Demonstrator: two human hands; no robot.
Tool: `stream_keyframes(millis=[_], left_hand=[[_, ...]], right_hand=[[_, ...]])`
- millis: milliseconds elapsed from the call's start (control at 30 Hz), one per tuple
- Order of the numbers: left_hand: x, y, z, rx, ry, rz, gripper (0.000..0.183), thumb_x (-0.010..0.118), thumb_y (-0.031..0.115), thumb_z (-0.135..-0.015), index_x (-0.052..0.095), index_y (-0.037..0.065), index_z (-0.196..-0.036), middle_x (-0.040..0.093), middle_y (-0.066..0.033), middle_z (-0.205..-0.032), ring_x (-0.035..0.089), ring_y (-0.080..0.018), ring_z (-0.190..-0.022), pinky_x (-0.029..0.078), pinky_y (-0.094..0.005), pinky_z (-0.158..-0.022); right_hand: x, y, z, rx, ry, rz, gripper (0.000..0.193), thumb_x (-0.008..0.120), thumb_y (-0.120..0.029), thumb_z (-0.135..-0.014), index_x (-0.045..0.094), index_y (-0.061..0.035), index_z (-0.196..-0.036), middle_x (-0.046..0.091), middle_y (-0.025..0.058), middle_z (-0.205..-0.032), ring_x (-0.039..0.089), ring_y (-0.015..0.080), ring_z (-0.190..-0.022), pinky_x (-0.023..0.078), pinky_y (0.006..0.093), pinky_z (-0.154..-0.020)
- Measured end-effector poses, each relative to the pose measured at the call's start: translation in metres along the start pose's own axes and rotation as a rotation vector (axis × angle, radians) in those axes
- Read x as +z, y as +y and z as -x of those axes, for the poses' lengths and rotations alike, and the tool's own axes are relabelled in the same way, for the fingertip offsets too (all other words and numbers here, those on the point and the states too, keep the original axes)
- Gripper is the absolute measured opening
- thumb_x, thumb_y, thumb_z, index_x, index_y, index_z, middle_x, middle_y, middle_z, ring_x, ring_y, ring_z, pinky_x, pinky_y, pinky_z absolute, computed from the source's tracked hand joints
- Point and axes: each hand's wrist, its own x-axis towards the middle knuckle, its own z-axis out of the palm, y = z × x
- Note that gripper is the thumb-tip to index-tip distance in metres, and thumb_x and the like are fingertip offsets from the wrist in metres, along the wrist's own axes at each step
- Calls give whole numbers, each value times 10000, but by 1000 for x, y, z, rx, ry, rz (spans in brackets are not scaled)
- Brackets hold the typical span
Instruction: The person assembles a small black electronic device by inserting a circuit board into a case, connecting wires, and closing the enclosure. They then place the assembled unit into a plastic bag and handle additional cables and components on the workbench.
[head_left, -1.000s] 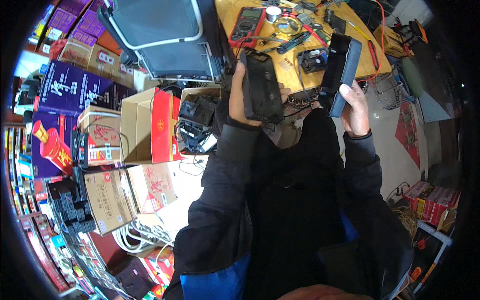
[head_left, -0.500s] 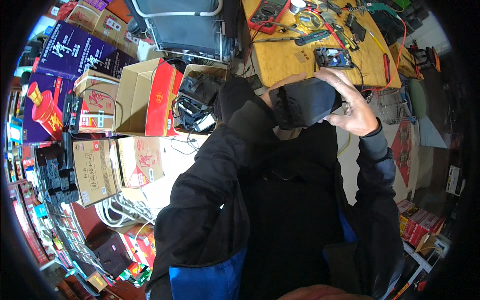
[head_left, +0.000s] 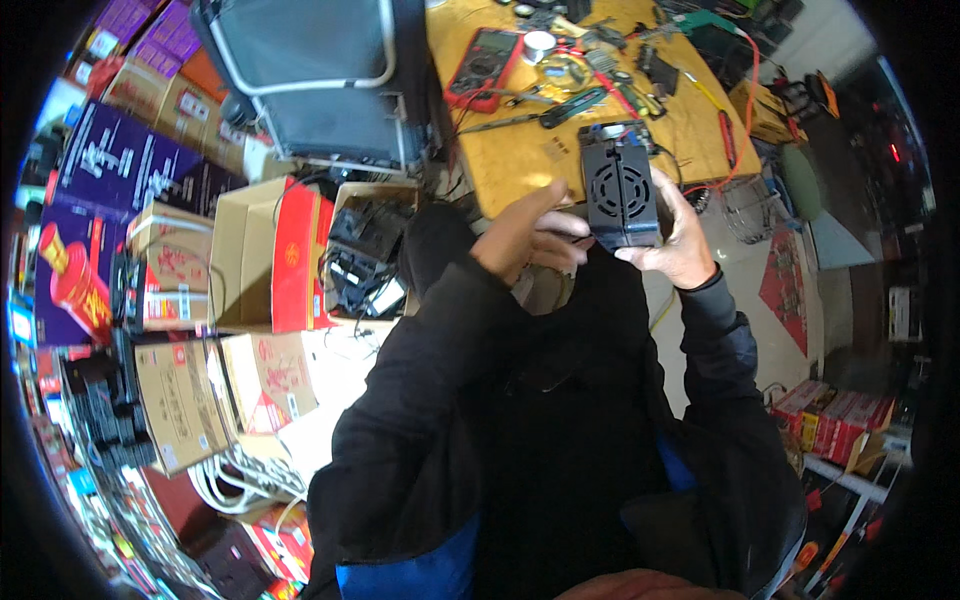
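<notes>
A black box-shaped device [head_left: 622,196] with a round pattern of vent slots on its face is held up near the front edge of the yellow workbench [head_left: 505,165]. My right hand [head_left: 684,238] grips it along its right side and lower corner. Just left of the device, my left hand [head_left: 530,232] is apart from it, with fingers spread and nothing in them. Behind the device, an opened unit with exposed circuit parts [head_left: 616,131] lies on the bench, partly hidden.
On the bench lie a red multimeter [head_left: 487,68], a solder spool [head_left: 539,45], a green-handled cutter [head_left: 573,107] and a red-and-yellow pen-like tool [head_left: 727,138]. A carton of black adapters and cables [head_left: 372,250] stands at left beside an open carton [head_left: 245,250]. A folding chair [head_left: 310,80] stands behind.
My left hand has let go of the device and moved left. The device has turned upright in my right hand, showing its vented face. The view has shifted slightly.
</notes>
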Motion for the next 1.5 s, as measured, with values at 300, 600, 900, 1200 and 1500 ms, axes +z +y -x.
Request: stream_keyframes(millis=[300,600,900,1200,1500], left_hand=[[49,12,25,544,-129,-138,1016,928,68,-660,387,-22,-1515,558,-105,-1396,538,-201,-1317,405,-352,-1140],[55,8,22,518,-122,-196,1009,946,66,-640,412,-7,-1493,571,-96,-1380,542,-185,-1317,400,-336,-1153],[49,7,17,576,-102,-264,1005,944,81,-657,405,-6,-1501,576,-95,-1374,550,-183,-1307,412,-341,-1141],[41,-3,1,594,-56,-38,821,859,85,-816,407,-75,-1482,593,-127,-1358,565,-195,-1273,426,-339,-1111],[44,-26,-23,656,209,-8,534,565,465,-1063,569,-27,-1271,665,-67,-1063,627,-102,-901,518,-253,-801]], right_hand=[[22,-9,16,12,-6,-208,1126,973,-158,-634,365,40,-1561,548,147,-1475,503,245,-1380,356,392,-1180],[19,-5,23,-30,-3,-52,1164,988,-201,-637,340,62,-1568,549,186,-1483,516,259,-1382,367,400,-1179],[23,-13,17,14,-46,-142,1106,976,-162,-653,371,43,-1556,615,159,-1393,569,229,-1308,418,383,-1129],[37,-17,11,-6,-71,-124,828,948,-154,-711,527,16,-1404,672,123,-1260,627,179,-1169,475,355,-1048],[44,-27,9,243,-109,-210,759,915,-228,-792,505,46,-1369,686,108,-1166,657,166,-1053,532,322,-947]])
